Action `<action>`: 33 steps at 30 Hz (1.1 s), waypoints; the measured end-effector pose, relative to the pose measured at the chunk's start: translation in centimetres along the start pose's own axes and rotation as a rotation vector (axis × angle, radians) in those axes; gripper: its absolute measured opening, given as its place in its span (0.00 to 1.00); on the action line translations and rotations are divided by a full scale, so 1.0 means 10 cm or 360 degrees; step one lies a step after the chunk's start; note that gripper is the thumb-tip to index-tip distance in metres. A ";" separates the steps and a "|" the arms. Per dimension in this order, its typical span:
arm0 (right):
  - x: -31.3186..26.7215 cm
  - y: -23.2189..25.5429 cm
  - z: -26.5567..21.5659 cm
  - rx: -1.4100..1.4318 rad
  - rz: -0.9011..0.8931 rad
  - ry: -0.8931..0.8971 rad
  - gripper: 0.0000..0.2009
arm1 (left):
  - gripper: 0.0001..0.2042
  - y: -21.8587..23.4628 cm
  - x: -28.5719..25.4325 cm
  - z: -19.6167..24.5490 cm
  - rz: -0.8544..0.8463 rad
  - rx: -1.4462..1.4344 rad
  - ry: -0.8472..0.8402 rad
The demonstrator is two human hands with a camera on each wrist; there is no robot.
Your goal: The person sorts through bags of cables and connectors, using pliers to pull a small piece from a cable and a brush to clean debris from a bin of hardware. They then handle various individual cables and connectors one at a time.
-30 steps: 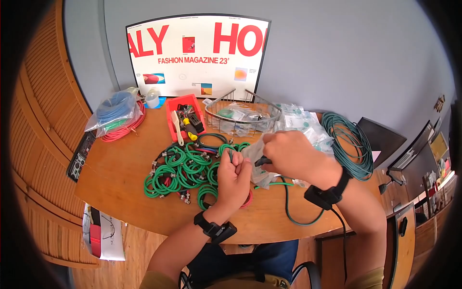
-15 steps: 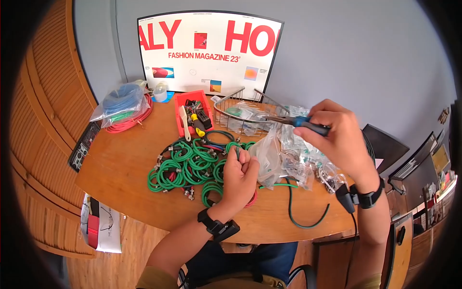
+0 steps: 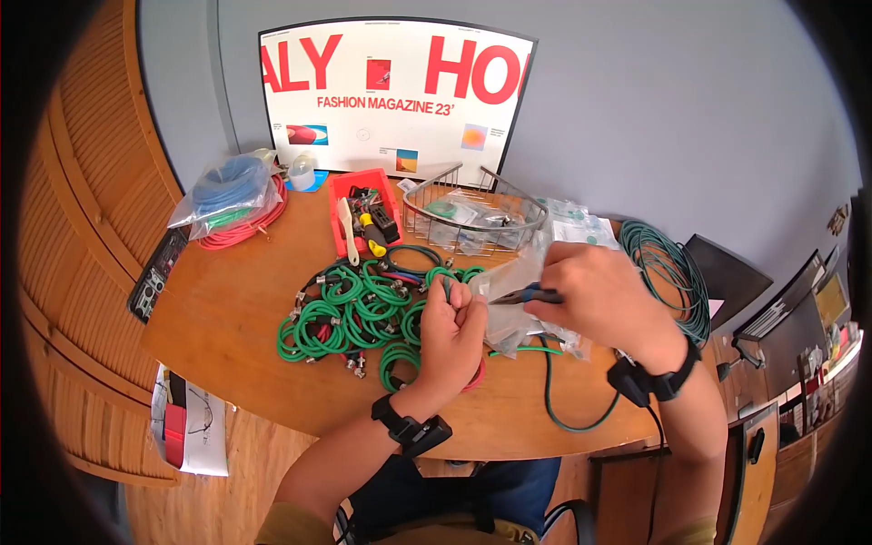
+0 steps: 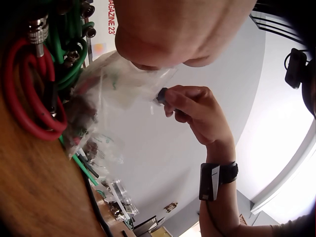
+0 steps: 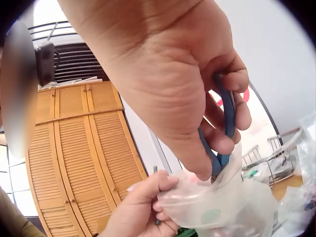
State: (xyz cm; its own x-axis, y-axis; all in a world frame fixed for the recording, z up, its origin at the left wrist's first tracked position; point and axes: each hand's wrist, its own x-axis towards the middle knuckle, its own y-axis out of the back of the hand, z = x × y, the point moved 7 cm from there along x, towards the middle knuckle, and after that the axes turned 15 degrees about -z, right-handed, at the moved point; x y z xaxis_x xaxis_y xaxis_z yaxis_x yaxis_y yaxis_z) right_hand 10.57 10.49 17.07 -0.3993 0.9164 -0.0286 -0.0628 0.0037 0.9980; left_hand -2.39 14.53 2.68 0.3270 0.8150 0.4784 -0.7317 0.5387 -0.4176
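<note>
My left hand (image 3: 450,336) pinches the edge of a clear plastic bag (image 3: 509,313), and a short dark piece of cable (image 3: 447,288) pokes out of the same fist. In the left wrist view the bag (image 4: 98,94) hangs below the fingers with small parts inside. My right hand (image 3: 595,300) grips pliers (image 3: 536,295) with blue and black handles. The handles (image 5: 228,113) stand spread in the right wrist view, while the bag's film hides the tips at its mouth.
Coiled green cables (image 3: 359,304) with metal connectors lie left of the hands. A red bin (image 3: 341,241) of tools and a wire basket (image 3: 413,218) stand behind. A loose dark cable (image 3: 549,391) curves at the front right; a large dark green coil (image 3: 686,282) lies right.
My right hand, with the pliers, lifted up and right away from the bag, then came back down left to its mouth. The left hand has kept its hold.
</note>
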 end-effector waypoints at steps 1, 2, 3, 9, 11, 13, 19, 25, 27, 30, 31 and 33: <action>0.09 -0.11 -0.04 -0.0096 -0.0034 0.0027 0.14 | 0.16 -0.03 0.00 0.01 -0.0030 -0.0022 -0.0003; 0.17 -0.22 -0.07 -0.0188 -0.0067 0.0046 0.14 | 0.16 -0.04 -0.01 -0.02 -0.0056 -0.0019 0.0008; 0.25 -0.33 -0.07 -0.0175 -0.0053 0.0014 0.14 | 0.16 -0.02 -0.03 -0.07 -0.0074 0.0029 0.0020; 0.20 -0.21 -0.06 -0.0218 0.0055 0.0104 0.16 | 0.16 0.11 -0.01 -0.08 0.0075 0.0086 -0.0025; -0.04 0.09 0.05 0.0100 0.0122 0.0049 0.14 | 0.15 0.11 -0.02 -0.03 0.0119 0.0079 -0.0001; -0.27 0.28 0.18 0.0356 0.0253 0.0056 0.14 | 0.15 0.15 -0.03 -0.03 0.0170 0.0077 0.0014; -0.72 0.12 0.72 0.0753 0.0623 -0.0353 0.14 | 0.15 0.22 -0.05 0.00 0.0345 -0.0028 -0.0069; -0.37 0.00 0.43 0.0746 0.0426 -0.0073 0.16 | 0.15 0.13 -0.03 0.03 0.0227 0.0075 -0.0079; -0.20 0.07 0.23 0.0505 0.0351 -0.0033 0.16 | 0.15 0.08 -0.02 0.03 0.0116 0.0067 -0.0046; 0.10 0.09 -0.04 0.0089 0.0087 -0.0030 0.12 | 0.16 0.05 -0.01 0.05 0.0070 0.0124 -0.0079; 0.21 0.02 -0.11 -0.0030 0.0014 -0.0007 0.14 | 0.16 0.06 -0.01 0.03 0.0059 0.0128 -0.0070; 0.41 -0.16 -0.19 -0.0140 -0.0054 0.0009 0.15 | 0.16 0.07 -0.03 0.02 0.0011 0.0254 -0.0061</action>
State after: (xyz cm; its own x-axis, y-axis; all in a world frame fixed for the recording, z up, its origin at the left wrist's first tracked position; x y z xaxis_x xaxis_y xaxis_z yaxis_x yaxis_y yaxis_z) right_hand 7.32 13.52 15.22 -0.4005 0.9141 -0.0629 -0.1563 -0.0005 0.9877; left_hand -3.09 14.63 2.45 0.3008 0.8083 0.5061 -0.8206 0.4898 -0.2945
